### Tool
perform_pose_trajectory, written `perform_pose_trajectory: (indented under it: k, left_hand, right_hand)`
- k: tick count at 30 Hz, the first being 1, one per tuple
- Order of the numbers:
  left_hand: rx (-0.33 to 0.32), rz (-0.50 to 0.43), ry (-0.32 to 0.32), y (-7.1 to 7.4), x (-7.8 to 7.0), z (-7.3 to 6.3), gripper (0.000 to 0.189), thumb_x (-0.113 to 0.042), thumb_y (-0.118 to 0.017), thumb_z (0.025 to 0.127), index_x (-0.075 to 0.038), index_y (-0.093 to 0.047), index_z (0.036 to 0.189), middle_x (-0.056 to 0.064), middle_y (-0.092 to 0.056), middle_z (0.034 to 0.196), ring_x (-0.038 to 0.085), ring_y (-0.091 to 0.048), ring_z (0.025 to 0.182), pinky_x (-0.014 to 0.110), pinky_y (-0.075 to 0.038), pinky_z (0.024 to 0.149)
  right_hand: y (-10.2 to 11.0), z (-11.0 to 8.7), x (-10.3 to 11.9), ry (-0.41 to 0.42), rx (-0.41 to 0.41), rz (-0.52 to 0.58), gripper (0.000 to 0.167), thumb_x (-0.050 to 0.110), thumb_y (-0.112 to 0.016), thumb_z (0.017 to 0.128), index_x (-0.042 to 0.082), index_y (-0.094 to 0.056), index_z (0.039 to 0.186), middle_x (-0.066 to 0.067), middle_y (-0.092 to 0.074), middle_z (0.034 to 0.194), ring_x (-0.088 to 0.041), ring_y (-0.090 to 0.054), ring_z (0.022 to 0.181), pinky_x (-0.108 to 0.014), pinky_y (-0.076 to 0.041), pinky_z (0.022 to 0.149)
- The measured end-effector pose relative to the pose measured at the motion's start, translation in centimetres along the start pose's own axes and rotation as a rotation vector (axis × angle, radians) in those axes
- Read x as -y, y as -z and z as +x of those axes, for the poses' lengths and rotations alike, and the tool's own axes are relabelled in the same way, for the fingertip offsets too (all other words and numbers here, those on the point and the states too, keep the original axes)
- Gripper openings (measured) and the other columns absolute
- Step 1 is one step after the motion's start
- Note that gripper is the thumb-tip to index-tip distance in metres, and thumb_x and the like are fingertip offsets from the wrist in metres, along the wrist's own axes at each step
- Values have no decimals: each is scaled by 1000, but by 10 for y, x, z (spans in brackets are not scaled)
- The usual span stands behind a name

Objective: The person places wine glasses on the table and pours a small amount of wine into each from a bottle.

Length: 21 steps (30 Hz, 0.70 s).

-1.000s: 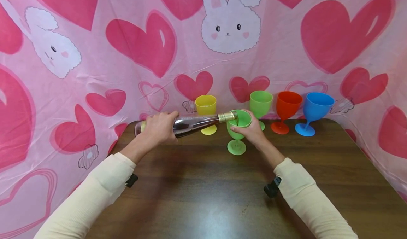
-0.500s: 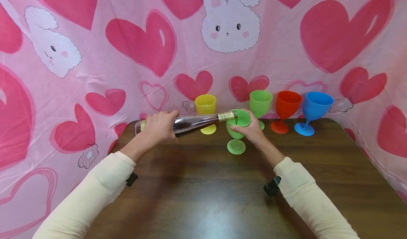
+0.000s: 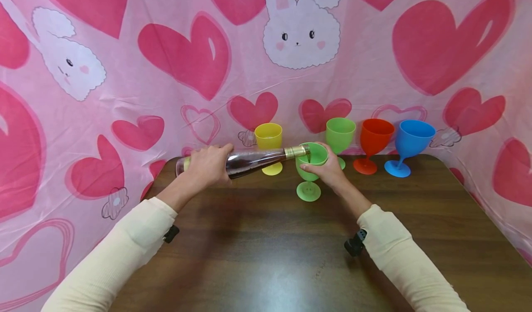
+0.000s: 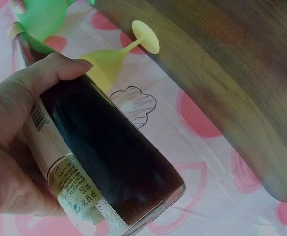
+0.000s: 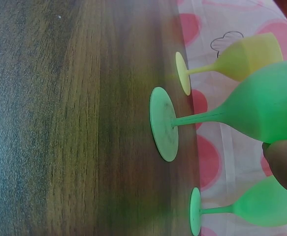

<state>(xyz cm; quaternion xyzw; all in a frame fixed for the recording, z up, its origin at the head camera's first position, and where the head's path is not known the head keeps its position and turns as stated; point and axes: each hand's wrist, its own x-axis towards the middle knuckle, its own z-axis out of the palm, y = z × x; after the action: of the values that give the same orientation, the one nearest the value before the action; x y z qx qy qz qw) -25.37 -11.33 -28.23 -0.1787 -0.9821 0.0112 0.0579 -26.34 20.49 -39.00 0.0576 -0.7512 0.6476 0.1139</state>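
Note:
My left hand [image 3: 208, 164] grips the body of a dark wine bottle [image 3: 254, 161] with a gold-foiled neck, tipped nearly level. Its mouth sits over the rim of a light green goblet [image 3: 305, 172], and a thin dark stream runs down inside. Around that goblet's bowl curl the fingers and thumb of my right hand [image 3: 330, 168], from the right side. Seen from the left wrist, dark liquid fills much of the bottle [image 4: 109, 147], and a label shows beside the palm. In the right wrist view the green goblet [image 5: 266, 105] has its foot at the wooden tabletop.
Behind the bottle stands a yellow goblet [image 3: 269, 139], with pale liquid inside. A second green goblet [image 3: 341, 139], a red goblet [image 3: 375, 141] and a blue goblet [image 3: 411, 141] line the back right of the brown table [image 3: 257, 247]. A pink heart-patterned cloth [image 3: 166, 7] hangs behind.
Almost nothing differs. Both hands hold the bottle and green goblet in the same pose, with the dark stream still running; the whole view has shifted very slightly.

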Motion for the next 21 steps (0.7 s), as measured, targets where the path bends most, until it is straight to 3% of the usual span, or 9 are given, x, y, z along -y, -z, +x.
perform_pose_trajectory:
  k: [11, 21]
  left_hand:
    - [11, 3, -4, 3, -1, -1, 79, -36, -93, 58, -16, -57, 126, 16, -70, 109, 42, -68, 98, 64, -53, 80]
    - [6, 14, -3, 3, -2, -1, 80, -38, -93, 57, -15, -58, 126, 17, -70, 110, 44, -68, 99, 64, -54, 79]
  right_hand:
    - [0, 0, 0, 1, 1, 0, 79, -3, -78, 77, -2, -41, 146, -24, -53, 138, -15, -52, 114, -12, -43, 94]
    - [1, 2, -4, -8, 0, 4, 80, -4, -78, 76, -3, -40, 147, -25, -52, 140, -25, -51, 121, -17, -41, 98]
